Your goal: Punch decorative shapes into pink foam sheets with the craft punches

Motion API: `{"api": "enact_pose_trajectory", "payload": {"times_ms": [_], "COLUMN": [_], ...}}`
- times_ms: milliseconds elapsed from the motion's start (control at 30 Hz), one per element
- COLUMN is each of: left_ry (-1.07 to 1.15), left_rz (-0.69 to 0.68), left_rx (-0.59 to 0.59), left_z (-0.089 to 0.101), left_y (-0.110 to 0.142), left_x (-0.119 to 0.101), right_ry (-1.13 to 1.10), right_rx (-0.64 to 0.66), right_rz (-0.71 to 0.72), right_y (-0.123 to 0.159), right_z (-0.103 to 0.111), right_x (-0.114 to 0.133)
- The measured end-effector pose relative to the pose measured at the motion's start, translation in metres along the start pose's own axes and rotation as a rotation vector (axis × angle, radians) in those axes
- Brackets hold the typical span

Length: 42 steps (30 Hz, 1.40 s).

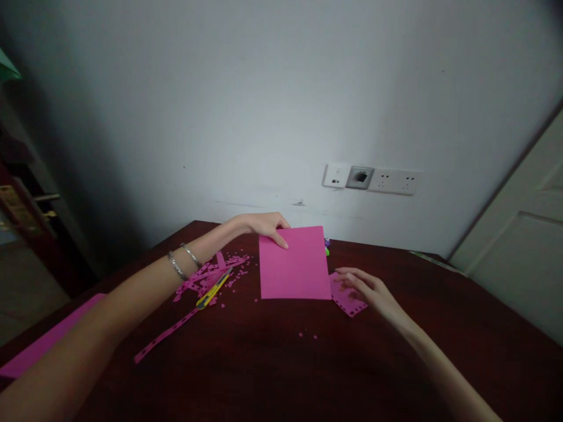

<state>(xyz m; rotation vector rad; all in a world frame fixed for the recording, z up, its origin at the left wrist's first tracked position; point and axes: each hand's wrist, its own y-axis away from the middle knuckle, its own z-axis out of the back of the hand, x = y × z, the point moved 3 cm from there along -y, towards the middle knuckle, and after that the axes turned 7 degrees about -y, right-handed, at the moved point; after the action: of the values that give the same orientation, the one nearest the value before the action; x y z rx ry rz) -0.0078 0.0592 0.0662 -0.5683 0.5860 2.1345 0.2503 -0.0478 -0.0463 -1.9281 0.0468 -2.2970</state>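
Note:
My left hand (269,225) pinches the top edge of a plain pink sheet of paper (295,269), thumb in front and fingers behind it. To the right, my right hand (364,288) is held with its fingers apart over a smaller pink piece with punched holes (349,303). Whether the fingertips touch that piece I cannot tell. The sheet covers part of the small piece's left side. Behind the sheet's right edge a small purple and green object (326,246) shows only in part.
Left of the sheet, a yellow utility knife (213,291) lies by pink scraps (193,283) and punched-out dots. A long punched strip (165,338) points toward me. More pink paper (55,334) sits at the table's left edge. Wall sockets (393,180) are behind the dark table (272,375).

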Motion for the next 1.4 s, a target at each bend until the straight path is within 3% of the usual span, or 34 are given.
{"api": "enact_pose_trajectory", "payload": {"times_ms": [133, 233, 300, 367, 400, 433, 467, 567, 633, 700, 833, 933, 1067, 1133, 1200, 1267, 1333, 1400], "left_ry": [0.021, -0.038, -0.140, -0.270, -0.310, -0.323, -0.318, -0.347, -0.339, -0.309, -0.334, -0.409, -0.385, -0.364, -0.378, -0.338, -0.190, 0.076], "left_rz": [-0.030, -0.008, 0.036, 0.071, 0.041, -0.049, -0.171, -0.538, -0.570, -0.511, -0.386, -0.225, 0.270, 0.422, 0.332, 0.154, 0.019, -0.042], "left_rx": [0.008, -0.043, -0.238, -0.606, -0.735, -0.735, -0.643, -0.174, 0.029, 0.088, 0.040, -0.050, -0.419, -0.612, -0.729, -0.806, -0.799, -0.718], "left_z": [-0.023, -0.033, -0.039, -0.052, -0.067, -0.088, -0.115, -0.201, -0.239, -0.251, -0.229, -0.202, -0.153, -0.126, -0.104, -0.091, -0.089, -0.099], "left_y": [-0.024, -0.036, -0.037, -0.029, -0.022, -0.017, -0.012, 0.006, 0.015, 0.018, 0.016, 0.015, 0.028, 0.038, 0.043, 0.041, 0.033, 0.018], "left_x": [-0.004, -0.011, -0.022, -0.040, -0.050, -0.060, -0.069, -0.078, -0.068, -0.053, -0.019, 0.028, 0.117, 0.146, 0.150, 0.132, 0.104, 0.076], "right_ry": [-0.063, -0.026, -0.032, -0.080, -0.109, -0.129, -0.144, -0.207, -0.250, -0.277, -0.297, -0.326, -0.350, -0.366, -0.402, -0.445, -0.469, -0.472], "right_rx": [0.124, 0.067, -0.016, -0.128, -0.183, -0.231, -0.274, -0.331, -0.346, -0.352, -0.372, -0.378, -0.368, -0.353, -0.323, -0.290, -0.281, -0.273], "right_rz": [0.018, -0.002, 0.007, -0.005, -0.019, -0.035, -0.049, -0.083, -0.106, -0.120, -0.132, -0.145, -0.171, -0.177, -0.164, -0.128, -0.091, -0.056], "right_y": [0.013, 0.014, 0.011, 0.006, 0.005, 0.004, 0.003, 0.005, 0.007, 0.008, 0.010, 0.012, 0.017, 0.017, 0.016, 0.013, 0.011, 0.010], "right_z": [-0.036, -0.037, -0.025, -0.006, 0.004, 0.014, 0.023, 0.038, 0.041, 0.040, 0.040, 0.043, 0.044, 0.041, 0.032, 0.019, 0.004, -0.012], "right_x": [0.028, 0.027, 0.017, 0.001, -0.008, -0.017, -0.025, -0.042, -0.048, -0.049, -0.045, -0.045, -0.049, -0.051, -0.051, -0.049, -0.048, -0.048]}}
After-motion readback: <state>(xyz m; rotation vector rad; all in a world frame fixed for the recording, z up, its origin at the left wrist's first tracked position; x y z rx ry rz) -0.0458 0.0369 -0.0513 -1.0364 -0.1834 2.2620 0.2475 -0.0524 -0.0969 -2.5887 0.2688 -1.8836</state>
